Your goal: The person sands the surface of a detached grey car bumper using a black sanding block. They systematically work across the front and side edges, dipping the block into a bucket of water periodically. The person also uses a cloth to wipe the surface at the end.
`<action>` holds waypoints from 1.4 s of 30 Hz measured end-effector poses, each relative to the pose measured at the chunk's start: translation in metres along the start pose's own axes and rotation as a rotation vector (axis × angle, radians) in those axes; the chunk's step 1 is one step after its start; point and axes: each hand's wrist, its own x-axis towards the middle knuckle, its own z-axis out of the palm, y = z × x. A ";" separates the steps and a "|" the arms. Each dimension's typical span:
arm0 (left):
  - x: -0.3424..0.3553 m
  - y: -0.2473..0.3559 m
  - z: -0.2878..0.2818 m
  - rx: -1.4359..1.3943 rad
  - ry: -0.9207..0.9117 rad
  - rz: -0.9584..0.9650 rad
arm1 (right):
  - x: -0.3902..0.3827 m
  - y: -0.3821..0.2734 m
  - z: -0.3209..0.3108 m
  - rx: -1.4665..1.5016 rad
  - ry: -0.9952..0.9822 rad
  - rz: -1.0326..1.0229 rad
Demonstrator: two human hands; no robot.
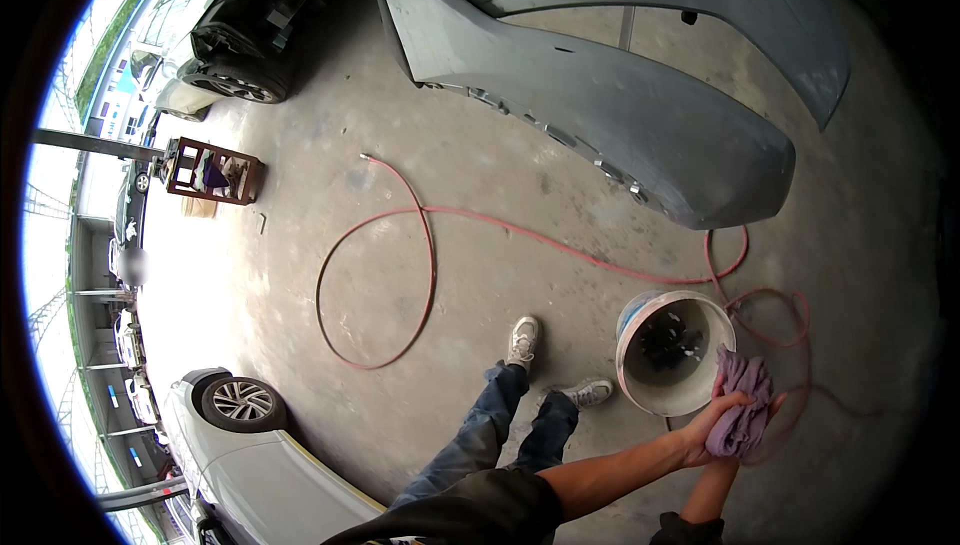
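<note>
A bunched purple cloth (742, 407) is squeezed between both my hands beside the bucket's near right rim. My left hand (703, 432) wraps round the cloth from the left, with its fingers closed on it. On the other side my right hand (774, 407) grips the same cloth; most of that hand is hidden behind the folds, with only a bit of finger showing. The round whitish bucket (627, 370) stands on the floor just beyond my left hand. Water and a dark reflection show inside it.
A red air hose (520, 229) loops over the concrete floor and behind the bucket. Grey primed car panels (620, 115) hang at the upper right. A silver car (270, 470) stands lower left, another car (240, 75) upper left, near a brown rack (215, 173).
</note>
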 end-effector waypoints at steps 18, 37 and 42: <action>0.015 0.063 -0.024 2.056 0.640 -0.063 | 0.097 -0.039 -0.060 -1.018 0.294 -0.531; 0.009 0.052 0.000 1.245 0.197 -0.098 | -0.029 -0.072 0.025 -0.722 -0.108 -0.247; -0.008 0.013 0.027 0.733 0.165 -0.313 | 0.016 -0.074 -0.024 -0.574 -0.224 -0.264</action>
